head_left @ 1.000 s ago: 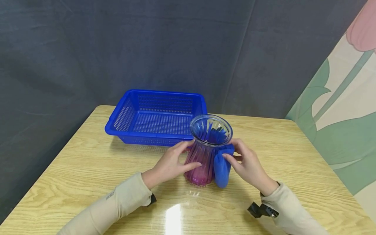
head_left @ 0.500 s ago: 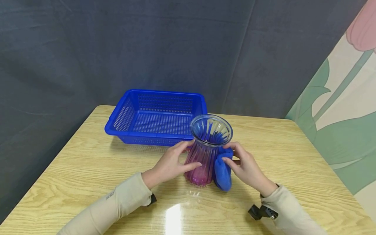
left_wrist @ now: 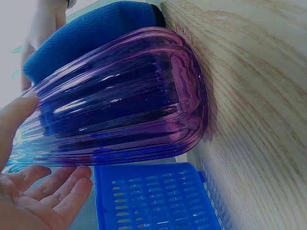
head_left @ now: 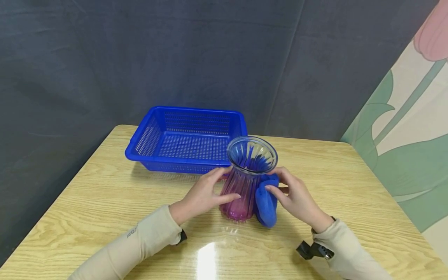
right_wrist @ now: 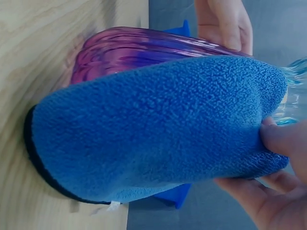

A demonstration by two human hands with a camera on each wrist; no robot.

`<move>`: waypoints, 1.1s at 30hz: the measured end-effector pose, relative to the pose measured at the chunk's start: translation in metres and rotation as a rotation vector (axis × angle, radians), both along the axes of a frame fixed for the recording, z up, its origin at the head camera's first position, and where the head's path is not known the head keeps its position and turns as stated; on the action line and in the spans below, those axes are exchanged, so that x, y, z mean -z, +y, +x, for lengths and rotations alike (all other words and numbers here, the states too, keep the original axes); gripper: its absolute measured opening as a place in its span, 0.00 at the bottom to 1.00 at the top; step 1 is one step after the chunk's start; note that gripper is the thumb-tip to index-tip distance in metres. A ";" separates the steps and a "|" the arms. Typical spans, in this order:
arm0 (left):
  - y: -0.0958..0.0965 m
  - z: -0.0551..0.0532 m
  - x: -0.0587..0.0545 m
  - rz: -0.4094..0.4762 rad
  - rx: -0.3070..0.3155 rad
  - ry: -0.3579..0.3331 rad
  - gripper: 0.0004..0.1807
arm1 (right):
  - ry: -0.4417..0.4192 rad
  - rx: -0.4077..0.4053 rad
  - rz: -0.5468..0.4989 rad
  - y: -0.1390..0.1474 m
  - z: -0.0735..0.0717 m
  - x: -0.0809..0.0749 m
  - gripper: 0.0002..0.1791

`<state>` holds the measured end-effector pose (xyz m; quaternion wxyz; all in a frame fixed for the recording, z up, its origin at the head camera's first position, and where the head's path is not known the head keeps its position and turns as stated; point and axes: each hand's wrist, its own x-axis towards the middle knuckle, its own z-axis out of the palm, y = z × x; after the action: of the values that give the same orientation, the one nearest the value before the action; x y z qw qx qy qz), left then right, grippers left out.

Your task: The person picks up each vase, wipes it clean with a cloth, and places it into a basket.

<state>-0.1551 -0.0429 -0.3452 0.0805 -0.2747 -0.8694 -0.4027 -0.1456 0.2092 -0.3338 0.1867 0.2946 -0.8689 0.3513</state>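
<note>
Glass vase (head_left: 239, 192): stood upright on the desk (head_left: 332, 186), near the blue basket (head_left: 190, 161); stability is presumably given by the desk.
Left hand (head_left: 204, 194): thumb and fingers set around the vase, apparently so that sliding is prevented.
Blue cloth (head_left: 266, 206): pinched near its top by the right hand (head_left: 297, 196), probably so that its hanging length is kept along the glass.

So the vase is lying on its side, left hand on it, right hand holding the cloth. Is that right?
Not quite: the vase stands upright, mouth up, as the head view shows. The left hand is on it, and the right hand holds the cloth.
</note>
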 end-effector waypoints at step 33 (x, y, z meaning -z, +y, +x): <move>0.000 0.001 -0.002 -0.004 0.007 0.004 0.39 | 0.034 -0.083 -0.503 -0.007 0.003 -0.026 0.20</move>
<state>-0.1543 -0.0432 -0.3431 0.0805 -0.2786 -0.8692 -0.4005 -0.1424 0.2025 -0.3081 0.2543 0.2802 -0.7381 0.5586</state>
